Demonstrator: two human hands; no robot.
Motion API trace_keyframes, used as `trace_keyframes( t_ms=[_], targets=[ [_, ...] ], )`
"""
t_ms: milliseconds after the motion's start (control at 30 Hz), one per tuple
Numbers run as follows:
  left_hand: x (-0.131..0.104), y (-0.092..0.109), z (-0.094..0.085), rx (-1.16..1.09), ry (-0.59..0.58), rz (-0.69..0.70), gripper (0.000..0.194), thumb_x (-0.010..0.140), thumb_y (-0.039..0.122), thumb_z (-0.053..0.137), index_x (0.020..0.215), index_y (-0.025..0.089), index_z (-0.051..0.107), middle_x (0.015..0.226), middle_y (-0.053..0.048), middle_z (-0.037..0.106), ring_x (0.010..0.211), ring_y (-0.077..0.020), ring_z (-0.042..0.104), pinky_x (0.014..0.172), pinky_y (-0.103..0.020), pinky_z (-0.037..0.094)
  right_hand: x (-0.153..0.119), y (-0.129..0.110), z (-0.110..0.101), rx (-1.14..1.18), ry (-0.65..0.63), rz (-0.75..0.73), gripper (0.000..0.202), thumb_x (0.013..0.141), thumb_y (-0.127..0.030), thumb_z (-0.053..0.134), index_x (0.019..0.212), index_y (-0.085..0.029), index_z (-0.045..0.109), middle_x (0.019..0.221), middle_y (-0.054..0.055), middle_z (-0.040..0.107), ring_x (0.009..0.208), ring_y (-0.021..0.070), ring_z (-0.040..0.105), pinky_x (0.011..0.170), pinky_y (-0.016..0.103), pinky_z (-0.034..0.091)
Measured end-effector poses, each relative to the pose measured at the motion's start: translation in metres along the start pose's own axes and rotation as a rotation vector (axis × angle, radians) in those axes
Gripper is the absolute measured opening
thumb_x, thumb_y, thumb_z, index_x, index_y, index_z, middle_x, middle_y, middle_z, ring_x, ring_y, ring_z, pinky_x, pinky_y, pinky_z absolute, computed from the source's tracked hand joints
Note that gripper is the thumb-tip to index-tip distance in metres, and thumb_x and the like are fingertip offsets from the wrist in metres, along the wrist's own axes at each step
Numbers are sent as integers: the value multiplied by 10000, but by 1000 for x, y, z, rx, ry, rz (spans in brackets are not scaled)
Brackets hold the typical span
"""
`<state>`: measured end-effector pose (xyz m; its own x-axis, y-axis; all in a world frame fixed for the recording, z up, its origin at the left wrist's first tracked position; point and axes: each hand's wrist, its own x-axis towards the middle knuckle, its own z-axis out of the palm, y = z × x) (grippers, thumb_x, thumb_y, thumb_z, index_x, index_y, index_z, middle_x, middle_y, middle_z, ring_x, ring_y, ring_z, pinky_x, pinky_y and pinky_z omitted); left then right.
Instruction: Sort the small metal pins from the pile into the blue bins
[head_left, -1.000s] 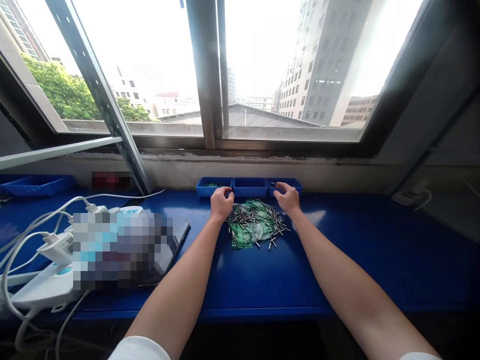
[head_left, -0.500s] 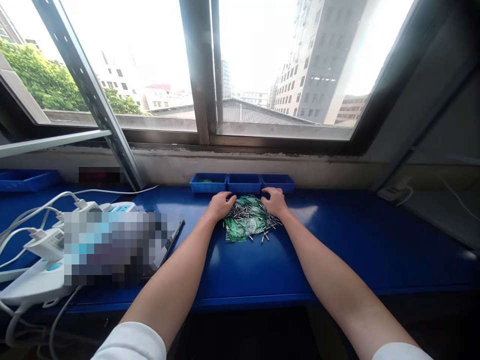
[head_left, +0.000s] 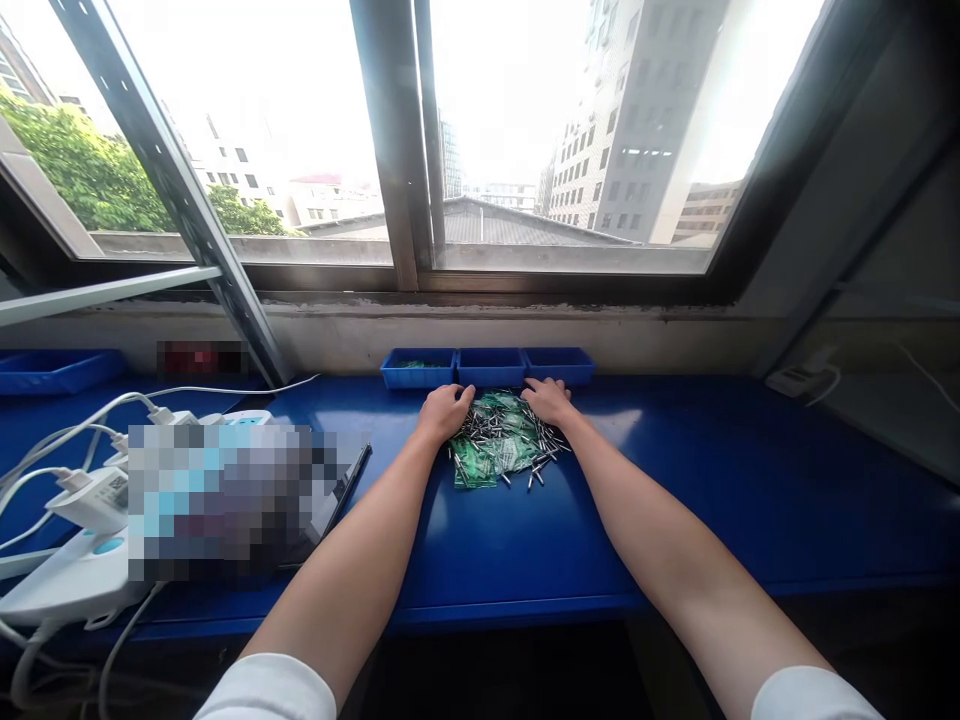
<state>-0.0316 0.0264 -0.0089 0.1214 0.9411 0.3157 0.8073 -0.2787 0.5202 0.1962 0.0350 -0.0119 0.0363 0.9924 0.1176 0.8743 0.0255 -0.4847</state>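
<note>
A loose pile of small silvery metal pieces, like blind rivets (head_left: 544,440), lies mixed with green printed plastic packets (head_left: 474,465) on the blue worktop. My left hand (head_left: 448,410) rests at the pile's left edge, open and loosely curved, its fingertips partly hidden. At the far right edge, my right hand (head_left: 549,400) touches the pile with its fingers apart. Neither hand shows anything gripped. Just behind the pile stand three joined blue bins; the left bin (head_left: 418,377) contains some green packets.
White power strips (head_left: 67,590) with plugs and cables crowd the left side, beside a blurred-out item and a dark flat edge (head_left: 349,490). A slanted metal post (head_left: 225,290) rises at the left. Another blue tray (head_left: 60,372) sits far left. Blue worktop (head_left: 712,480) extends right.
My right hand has flattened slightly, with its fingers more spread over the pile's edge. The left hand has hardly moved. The camera view has shifted slightly.
</note>
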Motion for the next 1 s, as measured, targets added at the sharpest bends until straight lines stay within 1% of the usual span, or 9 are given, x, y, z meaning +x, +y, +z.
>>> trace_keyframes(
  t_ms=[67, 133, 200, 300, 433, 533, 667, 833, 1000],
  targets=[
    [0, -1, 1, 4, -34, -22, 553, 870, 573, 316, 1026, 175, 666, 1072, -100, 657, 1025, -246, 575, 829, -285, 414, -1, -2, -1, -23, -41, 24, 604, 826, -572, 339, 1337, -269, 451, 1313, 138, 449, 1251, 379, 310, 999, 528, 240],
    [1, -2, 4, 14, -59, -6, 556, 866, 582, 318, 1019, 178, 669, 1078, -101, 655, 1025, -249, 573, 823, -285, 410, -3, -6, -2, -51, -81, 51, 694, 809, -666, 277, 1351, -261, 430, 1351, 141, 404, 1277, 382, 268, 1011, 519, 217],
    [1, -3, 7, 38, -57, 32, 545, 865, 578, 327, 1002, 180, 674, 1066, -103, 654, 1008, -248, 577, 826, -289, 405, -5, -8, -3, -70, -98, 78, 724, 807, -698, 216, 1340, -264, 444, 1363, 139, 388, 1284, 375, 257, 1017, 506, 207],
    [2, -5, 10, 72, -49, 53, 539, 871, 569, 322, 997, 179, 672, 1047, -106, 651, 981, -244, 585, 833, -295, 402, -6, -11, -5, -78, -76, 98, 644, 847, -636, 188, 1274, -285, 519, 1322, 133, 435, 1254, 363, 302, 1004, 492, 229],
    [2, -5, 9, 76, -62, 55, 565, 875, 585, 295, 1006, 180, 667, 1056, -110, 641, 986, -243, 580, 831, -295, 405, -4, -9, -5, -83, -19, 98, 477, 882, -455, 262, 1155, -276, 609, 1226, 123, 517, 1183, 347, 378, 952, 470, 312],
    [2, -5, 9, 73, -66, 68, 570, 877, 588, 286, 989, 183, 670, 1047, -108, 639, 988, -249, 577, 825, -302, 407, -3, -5, -5, -86, 26, 69, 383, 838, -311, 372, 1118, -262, 628, 1178, 112, 549, 1144, 325, 417, 929, 431, 351],
    [2, -4, 9, 83, -67, 73, 567, 880, 585, 285, 977, 184, 674, 1048, -108, 637, 983, -250, 580, 820, -302, 407, -3, 1, -5, -89, 58, 28, 375, 776, -201, 440, 1084, -242, 650, 1135, 125, 555, 1110, 311, 448, 885, 389, 385],
    [2, -5, 9, 82, -69, 82, 573, 879, 591, 277, 966, 186, 673, 1059, -109, 629, 969, -249, 586, 809, -303, 412, -1, 5, -6, -83, 79, -9, 315, 753, -217, 503, 1015, -204, 677, 1099, 144, 561, 1089, 307, 462, 848, 370, 401],
    [1, -4, 6, 88, -75, 98, 547, 883, 578, 295, 973, 186, 667, 1018, -103, 641, 946, -236, 596, 803, -293, 424, 5, 12, -2, -107, 45, -41, 207, 751, -317, 561, 807, -169, 694, 990, 152, 606, 1053, 309, 492, 844, 376, 397]
  ],
)
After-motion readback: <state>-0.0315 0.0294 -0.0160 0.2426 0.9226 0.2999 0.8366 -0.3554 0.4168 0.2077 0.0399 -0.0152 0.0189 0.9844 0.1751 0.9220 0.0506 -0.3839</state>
